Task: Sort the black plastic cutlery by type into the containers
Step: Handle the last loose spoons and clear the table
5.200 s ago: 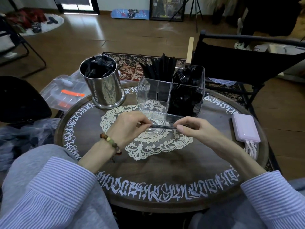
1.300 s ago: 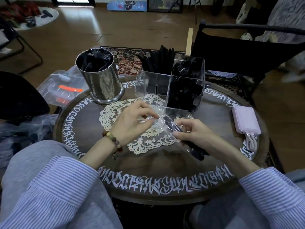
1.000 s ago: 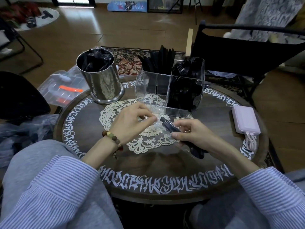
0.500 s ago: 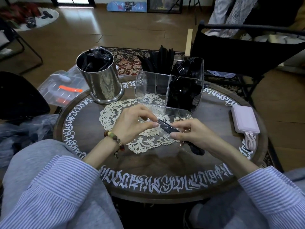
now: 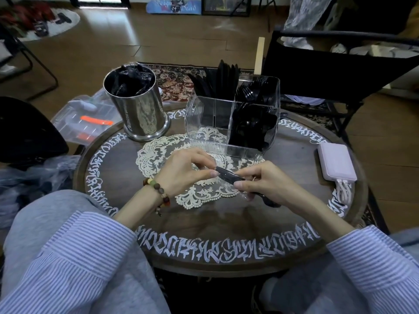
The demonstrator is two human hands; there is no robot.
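Over the lace doily (image 5: 158,155), both hands hold one black plastic utensil (image 5: 229,176) in a clear wrapper. My left hand (image 5: 186,171) pinches its upper end with thumb and fingers. My right hand (image 5: 263,184) grips the lower part, and the dark end (image 5: 271,201) sticks out below the palm. Which type of utensil it is cannot be told. Behind them stands a clear divided container (image 5: 231,123): knives (image 5: 223,80) upright at the back left, forks (image 5: 254,91) at the back right, spoons (image 5: 251,128) in the front right, the front left compartment bare.
A steel canister (image 5: 138,109) holding wrapped black cutlery stands at the table's back left. A pink power bank (image 5: 336,163) with white cables lies at the right rim. A black chair (image 5: 328,69) is behind the round table (image 5: 215,223); a clear plastic box (image 5: 86,123) sits left.
The utensil, earlier held level between both hands, now slants down to the right. Over the last second my hands drew closer and the left fingers closed on its upper end.
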